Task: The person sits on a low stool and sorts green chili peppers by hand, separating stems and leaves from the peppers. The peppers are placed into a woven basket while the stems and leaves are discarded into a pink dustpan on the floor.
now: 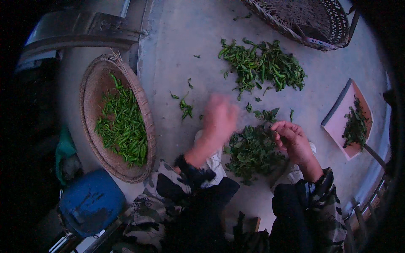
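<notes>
My left hand [221, 115] is blurred by motion above the concrete floor; whether its fingers hold anything cannot be made out. My right hand [292, 140] has its thumb and fingertips drawn close together over the edge of a pile of green leaves [253, 151] between my shoes. Just beyond those fingertips is a small leafy sprig [266, 115]; contact with it is unclear. Farther out lies a heap of green chili peppers mixed with leafy stems [262, 64]. To the left, a round woven basket [90, 126] holds many loose green chili peppers [123, 126].
A few stray peppers [186, 109] lie left of my left hand. At the right rests a pink dustpan [337, 121] with leaves in it. An openwork wicker basket [303, 19] stands at the far right. A blue plastic stool or container [91, 202] sits at lower left.
</notes>
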Action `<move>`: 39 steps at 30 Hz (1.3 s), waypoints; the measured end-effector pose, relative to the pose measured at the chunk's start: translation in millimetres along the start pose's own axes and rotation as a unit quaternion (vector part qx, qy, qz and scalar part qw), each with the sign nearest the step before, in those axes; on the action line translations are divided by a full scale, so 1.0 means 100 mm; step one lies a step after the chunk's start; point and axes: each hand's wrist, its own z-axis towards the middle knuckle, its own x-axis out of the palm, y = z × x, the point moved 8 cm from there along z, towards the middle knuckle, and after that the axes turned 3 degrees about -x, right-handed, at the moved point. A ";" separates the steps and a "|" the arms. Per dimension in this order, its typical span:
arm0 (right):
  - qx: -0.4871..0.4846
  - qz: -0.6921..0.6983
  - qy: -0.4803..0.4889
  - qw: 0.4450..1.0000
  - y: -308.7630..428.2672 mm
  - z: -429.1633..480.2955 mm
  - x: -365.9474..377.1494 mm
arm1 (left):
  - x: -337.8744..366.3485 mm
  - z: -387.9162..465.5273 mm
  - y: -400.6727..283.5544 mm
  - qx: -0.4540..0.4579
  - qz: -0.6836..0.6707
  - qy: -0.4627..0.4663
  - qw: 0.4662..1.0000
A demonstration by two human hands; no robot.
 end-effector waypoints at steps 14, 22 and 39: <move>-0.027 -0.008 -0.022 0.999 0.04 -0.04 -0.02 | 0.30 -0.61 -0.39 0.019 -0.007 0.179 0.984; -0.023 -0.001 -0.026 0.999 0.01 -0.13 -0.10 | 0.04 -0.19 0.39 -0.085 0.227 0.105 0.965; -0.192 -0.287 -0.043 0.937 0.35 0.47 -0.11 | 0.30 0.11 -0.51 0.163 0.114 -0.029 0.980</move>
